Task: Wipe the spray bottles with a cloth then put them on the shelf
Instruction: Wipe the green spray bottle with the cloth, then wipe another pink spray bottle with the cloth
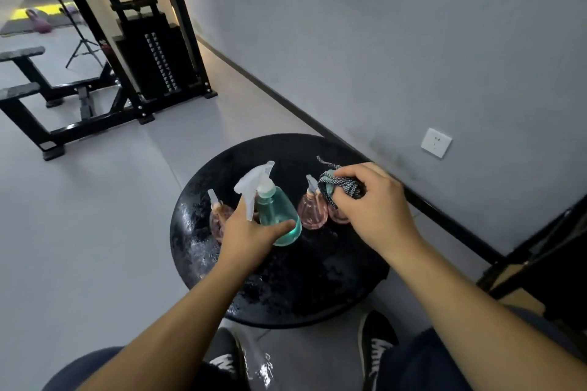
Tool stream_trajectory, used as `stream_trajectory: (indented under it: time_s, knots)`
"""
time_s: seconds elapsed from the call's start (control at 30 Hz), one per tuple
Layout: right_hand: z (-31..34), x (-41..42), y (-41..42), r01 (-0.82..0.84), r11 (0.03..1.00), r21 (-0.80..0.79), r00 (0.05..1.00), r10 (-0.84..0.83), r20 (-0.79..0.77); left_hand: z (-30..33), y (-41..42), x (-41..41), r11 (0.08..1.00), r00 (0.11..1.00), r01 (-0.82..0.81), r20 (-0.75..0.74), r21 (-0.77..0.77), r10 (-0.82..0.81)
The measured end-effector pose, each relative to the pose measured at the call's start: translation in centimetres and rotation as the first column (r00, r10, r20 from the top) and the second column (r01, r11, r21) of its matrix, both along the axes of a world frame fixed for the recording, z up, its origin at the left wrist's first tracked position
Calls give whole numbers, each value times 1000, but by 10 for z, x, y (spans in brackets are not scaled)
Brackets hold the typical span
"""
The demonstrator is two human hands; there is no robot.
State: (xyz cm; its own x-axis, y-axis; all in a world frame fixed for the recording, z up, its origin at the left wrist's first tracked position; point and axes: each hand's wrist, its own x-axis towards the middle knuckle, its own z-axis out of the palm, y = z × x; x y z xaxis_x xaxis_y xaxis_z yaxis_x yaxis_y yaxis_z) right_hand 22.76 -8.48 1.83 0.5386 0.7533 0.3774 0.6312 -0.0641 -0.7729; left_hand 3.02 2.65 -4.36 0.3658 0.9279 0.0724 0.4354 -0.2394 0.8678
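A teal spray bottle (277, 213) with a white trigger head is held above a round black table (286, 289), and my left hand (251, 232) grips its lower body. My right hand (374, 203) is closed around a bunched grey-green patterned cloth (336, 186) just right of the bottle. Three small pink spray bottles stand on the table: one (217, 222) partly behind my left hand, one (313, 211) in the middle, one (337, 216) mostly hidden under the cloth and my right hand.
A dark shelf frame (540, 263) stands at the right against the grey wall, near a white socket (436, 142). A black weight machine (152, 51) and bench (25, 89) fill the far left. My knees and shoes (376, 349) are under the table's near edge.
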Motion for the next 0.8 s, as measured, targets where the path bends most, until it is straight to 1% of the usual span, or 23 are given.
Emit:
stream_trajectory:
  time_s: [0.17,0.27,0.63,0.8]
  knots:
    - [-16,1,-16,-29,997,-72,1000,29,-11,-20,-15,11,999,999,-7,-44,-36,5]
    - [-23,6,-13,-4,996,-90,1000,3,-19,-31,-14,22,998,998,-38,-51,-40,36]
    - [-33,30,4,9,991,-131,999,-14,-43,-84,26,63,967,970,-244,-16,-74,244]
    - [-39,36,8,27,984,-174,998,-37,-57,-99,43,70,944,945,-322,-76,-66,317]
